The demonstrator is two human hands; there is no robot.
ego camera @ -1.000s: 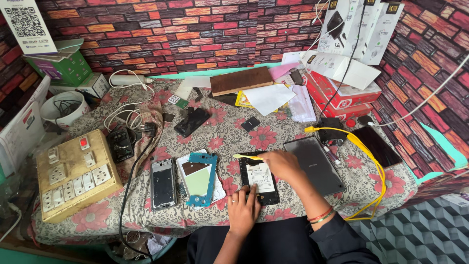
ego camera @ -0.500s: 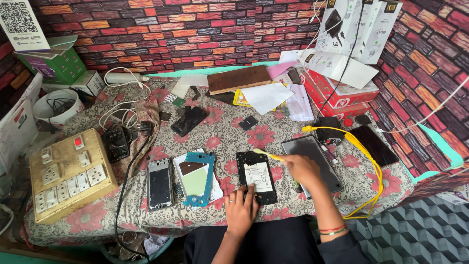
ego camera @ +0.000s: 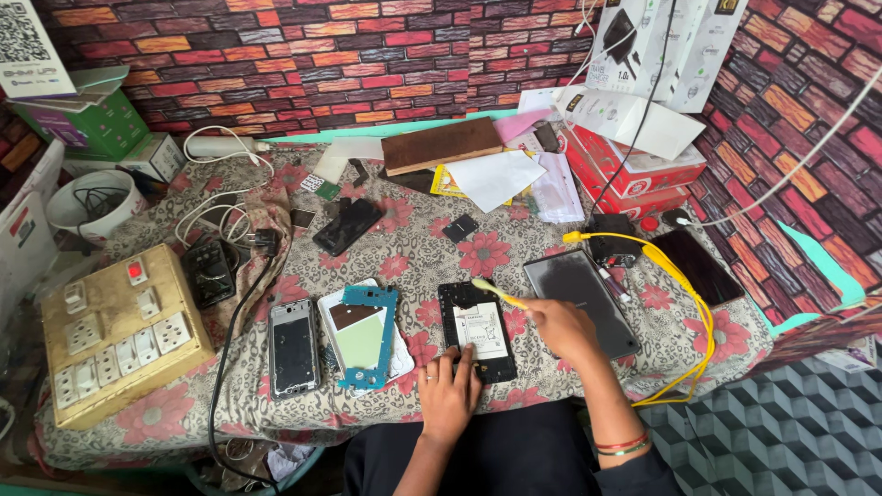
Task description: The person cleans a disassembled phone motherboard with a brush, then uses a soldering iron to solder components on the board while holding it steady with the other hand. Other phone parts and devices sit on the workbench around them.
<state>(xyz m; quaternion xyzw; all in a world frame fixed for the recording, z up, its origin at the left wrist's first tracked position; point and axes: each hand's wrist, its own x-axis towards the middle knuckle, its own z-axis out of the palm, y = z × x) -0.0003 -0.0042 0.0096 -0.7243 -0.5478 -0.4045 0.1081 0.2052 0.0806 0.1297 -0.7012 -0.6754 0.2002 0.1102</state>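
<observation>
The left hand (ego camera: 447,393) lies flat with fingers spread, pressing the lower edge of the opened black rectangular phone (ego camera: 476,331) with a white battery label, near the front edge of the floral-cloth worktop (ego camera: 413,248). The right hand (ego camera: 562,329) is closed around a pale yellow plastic toothbrush (ego camera: 496,293) — its bristles touch the phone's top. Two more phone bodies lie to its left.

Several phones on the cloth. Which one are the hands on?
The opened black phone with the white battery label, right of the blue frame: left hand steadies its lower edge, right hand works a yellowish tool on it.
</observation>
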